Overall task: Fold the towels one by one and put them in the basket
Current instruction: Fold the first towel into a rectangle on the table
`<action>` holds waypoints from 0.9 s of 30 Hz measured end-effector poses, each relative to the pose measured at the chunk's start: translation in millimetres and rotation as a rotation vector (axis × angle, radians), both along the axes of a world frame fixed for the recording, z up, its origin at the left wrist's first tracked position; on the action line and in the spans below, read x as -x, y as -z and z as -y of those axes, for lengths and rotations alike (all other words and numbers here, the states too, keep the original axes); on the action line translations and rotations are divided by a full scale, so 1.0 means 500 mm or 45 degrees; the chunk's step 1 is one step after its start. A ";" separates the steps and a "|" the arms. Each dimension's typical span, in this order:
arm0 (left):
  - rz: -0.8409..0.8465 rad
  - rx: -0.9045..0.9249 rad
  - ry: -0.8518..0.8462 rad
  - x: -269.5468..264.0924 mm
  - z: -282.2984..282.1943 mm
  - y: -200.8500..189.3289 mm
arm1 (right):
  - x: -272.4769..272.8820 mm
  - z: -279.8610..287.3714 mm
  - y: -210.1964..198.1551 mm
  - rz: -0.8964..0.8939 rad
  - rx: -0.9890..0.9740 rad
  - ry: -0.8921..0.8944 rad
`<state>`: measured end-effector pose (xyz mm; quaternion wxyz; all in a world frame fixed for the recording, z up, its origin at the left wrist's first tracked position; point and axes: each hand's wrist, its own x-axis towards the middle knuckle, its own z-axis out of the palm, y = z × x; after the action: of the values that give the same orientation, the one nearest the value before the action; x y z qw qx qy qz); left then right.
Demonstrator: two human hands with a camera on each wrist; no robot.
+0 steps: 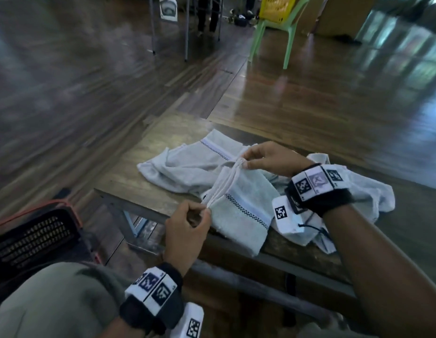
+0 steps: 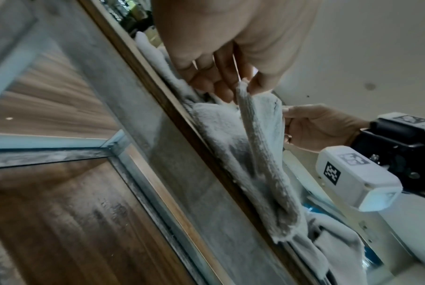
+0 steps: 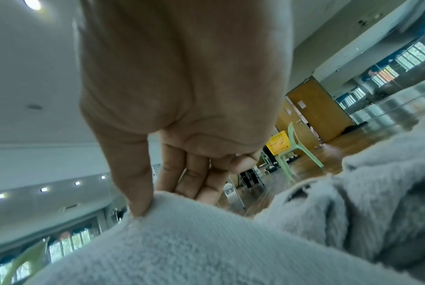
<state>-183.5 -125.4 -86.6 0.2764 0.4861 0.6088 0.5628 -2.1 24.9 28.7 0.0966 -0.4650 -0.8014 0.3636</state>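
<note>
Two corners of a folded towel (pale grey, dark-striped) are pinched, the near one by the left hand, the far one by the right hand, above the table; a dark basket sits at left.

Glossy wood floor, green chair (far), ceiling lights
</note>
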 end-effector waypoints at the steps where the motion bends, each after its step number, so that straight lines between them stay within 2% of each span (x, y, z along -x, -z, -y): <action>1: 0.030 0.055 0.002 0.008 -0.005 0.006 | 0.013 -0.017 0.015 0.060 -0.010 -0.008; 5: 0.036 0.179 -0.004 0.018 -0.022 0.027 | 0.040 -0.059 0.055 0.209 -0.005 0.019; 9: 0.027 0.247 -0.023 0.017 -0.036 0.033 | 0.052 -0.069 0.073 0.229 -0.001 0.056; 17: -0.199 0.251 0.025 0.026 -0.040 0.053 | 0.072 -0.075 0.101 0.407 0.068 -0.002; 20: -0.252 0.271 0.083 0.030 -0.041 0.055 | 0.076 -0.080 0.099 0.419 0.148 -0.050; 27: -0.361 0.358 0.158 0.026 -0.036 0.038 | 0.069 -0.082 0.094 0.340 0.233 -0.002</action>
<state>-196.6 -107.5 -105.7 0.2872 0.5535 0.6830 0.3803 -36.6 66.1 -18.3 -0.0538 -0.5155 -0.7711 0.3699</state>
